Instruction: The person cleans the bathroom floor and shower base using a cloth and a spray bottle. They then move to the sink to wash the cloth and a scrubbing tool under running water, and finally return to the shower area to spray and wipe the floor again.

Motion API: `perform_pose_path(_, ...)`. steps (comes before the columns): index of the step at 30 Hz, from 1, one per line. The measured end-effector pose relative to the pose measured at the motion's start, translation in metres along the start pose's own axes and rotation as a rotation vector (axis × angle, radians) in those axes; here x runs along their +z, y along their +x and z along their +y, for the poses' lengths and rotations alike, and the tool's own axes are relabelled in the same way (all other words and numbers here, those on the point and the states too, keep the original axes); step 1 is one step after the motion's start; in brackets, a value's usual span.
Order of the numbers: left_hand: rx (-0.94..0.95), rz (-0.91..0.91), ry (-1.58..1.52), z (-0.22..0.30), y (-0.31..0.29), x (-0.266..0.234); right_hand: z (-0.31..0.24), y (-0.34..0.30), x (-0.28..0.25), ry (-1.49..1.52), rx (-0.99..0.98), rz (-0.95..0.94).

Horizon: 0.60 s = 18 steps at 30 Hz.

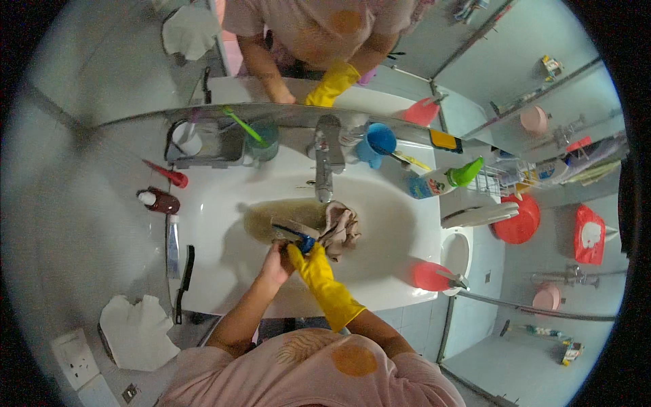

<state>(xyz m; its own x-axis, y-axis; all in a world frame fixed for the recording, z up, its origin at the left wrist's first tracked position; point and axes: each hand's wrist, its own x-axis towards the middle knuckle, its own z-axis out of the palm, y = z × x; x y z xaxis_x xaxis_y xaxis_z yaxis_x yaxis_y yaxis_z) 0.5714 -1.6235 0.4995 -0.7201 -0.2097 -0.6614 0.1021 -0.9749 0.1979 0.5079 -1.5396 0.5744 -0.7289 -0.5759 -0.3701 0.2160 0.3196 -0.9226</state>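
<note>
Both hands meet over the white sink basin (393,271), below the faucet (325,159). My bare left hand (277,263) is closed at the near end of a small dark-blue object with a pale, flat, see-through-looking part (296,233); its exact kind is unclear. My right hand (313,264), in a yellow rubber glove, has its fingers closed around the blue part. Just right of the object, a crumpled brownish cloth (341,229) lies in the basin under the spout. Murky yellowish water (261,218) pools left of it.
Along the back ledge stand a grey holder (217,152), a green-tinted cup (263,146) and a blue mug (377,144). A green-topped spray bottle (444,180) and red pump bottle (434,277) are at right. A tube (173,244) and black comb (184,285) lie left.
</note>
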Motion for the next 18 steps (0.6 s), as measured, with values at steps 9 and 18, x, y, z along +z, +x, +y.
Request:
perform_pose_path(9,0.067,0.021,0.903,0.003,-0.057,-0.008,-0.013,0.072,0.003,-0.36,0.033,-0.226)
perform_pose_path(18,1.223,0.757,1.675,0.087,-0.144,-0.048,0.069,0.139,0.055,-0.402,0.294,-0.197)
